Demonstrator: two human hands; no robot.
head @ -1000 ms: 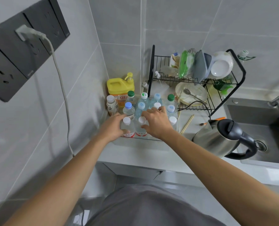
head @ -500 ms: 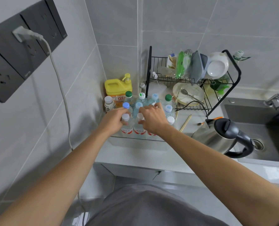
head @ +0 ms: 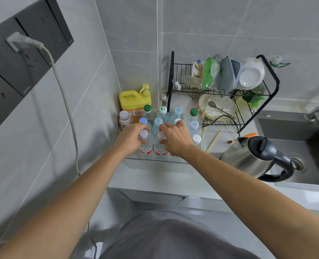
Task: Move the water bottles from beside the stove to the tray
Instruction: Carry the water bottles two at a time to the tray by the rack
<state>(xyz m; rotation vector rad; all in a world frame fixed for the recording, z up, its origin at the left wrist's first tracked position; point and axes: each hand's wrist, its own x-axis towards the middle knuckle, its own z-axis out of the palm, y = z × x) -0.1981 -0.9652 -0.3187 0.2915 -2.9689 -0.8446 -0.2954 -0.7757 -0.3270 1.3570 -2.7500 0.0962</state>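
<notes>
Head view: the water bottles (head: 162, 131) stand packed upright in the clear tray (head: 155, 161) on the table. The left hand (head: 134, 139) curls its fingers around a white-capped bottle's neck; the right hand (head: 175, 141) seems clamped on another. Full, smooth, heavy-ish: grip below the cap.

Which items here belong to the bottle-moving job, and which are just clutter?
Job:
water bottles
clear tray
left hand
right hand

Clutter:
yellow soap jug
dish rack
kettle
chopsticks
sink
</notes>
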